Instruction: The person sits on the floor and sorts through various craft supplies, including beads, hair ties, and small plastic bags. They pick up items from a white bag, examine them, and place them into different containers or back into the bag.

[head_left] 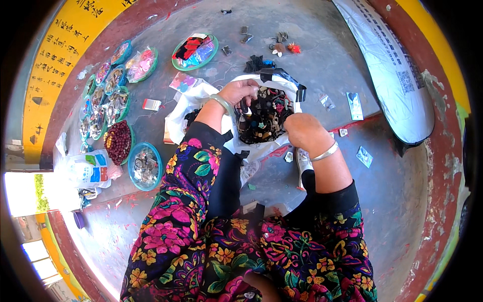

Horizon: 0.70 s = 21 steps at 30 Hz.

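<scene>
A white bag (236, 143) stands open on the floor before me, filled with a dark tangle of beaded cords and small trinkets (266, 113) in black, brown, white and red. My left hand (240, 93), with a pale bangle on its wrist, is over the bag's left side. Its fingers are curled, and a small dark piece (245, 107) shows just below them; I cannot make out what it is. At the bag's right rim my right hand (303, 130) is closed, wearing a silvery bangle (325, 151). Its fingertips are turned away and hidden, along with anything between them.
Several small baskets of packaged trinkets stand at the left, with a basket of dark red beads (118, 143) and a blue basket (145, 166). A green basket (215, 53) sits farther back. Small packets (354, 106) lie to the right, near a large silvery panel (397, 75).
</scene>
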{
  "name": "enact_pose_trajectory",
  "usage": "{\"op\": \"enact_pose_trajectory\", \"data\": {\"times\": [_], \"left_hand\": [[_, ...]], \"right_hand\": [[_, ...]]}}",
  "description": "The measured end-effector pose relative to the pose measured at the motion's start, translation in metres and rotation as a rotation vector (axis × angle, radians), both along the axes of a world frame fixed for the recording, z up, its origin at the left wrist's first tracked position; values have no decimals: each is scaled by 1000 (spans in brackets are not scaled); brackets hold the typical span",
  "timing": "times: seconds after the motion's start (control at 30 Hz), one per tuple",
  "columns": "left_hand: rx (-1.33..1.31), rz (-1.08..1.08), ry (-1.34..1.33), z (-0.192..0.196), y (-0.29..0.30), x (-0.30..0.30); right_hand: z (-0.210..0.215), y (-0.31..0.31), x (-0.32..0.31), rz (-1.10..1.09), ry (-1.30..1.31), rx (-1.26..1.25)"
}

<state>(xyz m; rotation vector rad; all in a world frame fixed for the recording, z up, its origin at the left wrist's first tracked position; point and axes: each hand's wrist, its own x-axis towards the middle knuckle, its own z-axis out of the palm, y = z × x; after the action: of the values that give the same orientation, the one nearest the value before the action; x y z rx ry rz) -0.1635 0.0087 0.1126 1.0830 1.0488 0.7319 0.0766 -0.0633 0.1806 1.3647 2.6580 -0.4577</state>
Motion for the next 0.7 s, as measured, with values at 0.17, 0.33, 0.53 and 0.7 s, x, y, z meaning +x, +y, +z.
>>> {"op": "enact_pose_trajectory", "data": {"times": [0.17, 0.33, 0.53, 0.7], "left_hand": [[-72, 6, -122, 26, -8, 1], [-9, -136, -90, 52, -13, 10], [44, -104, -224, 62, -29, -6], [137, -47, -208, 59, -29, -7]], "right_hand": [[-2, 0, 2, -2, 28, 13], [6, -1, 7, -20, 1, 13], [-1, -1, 3, 4, 31, 22], [2, -1, 2, -1, 11, 17]]}}
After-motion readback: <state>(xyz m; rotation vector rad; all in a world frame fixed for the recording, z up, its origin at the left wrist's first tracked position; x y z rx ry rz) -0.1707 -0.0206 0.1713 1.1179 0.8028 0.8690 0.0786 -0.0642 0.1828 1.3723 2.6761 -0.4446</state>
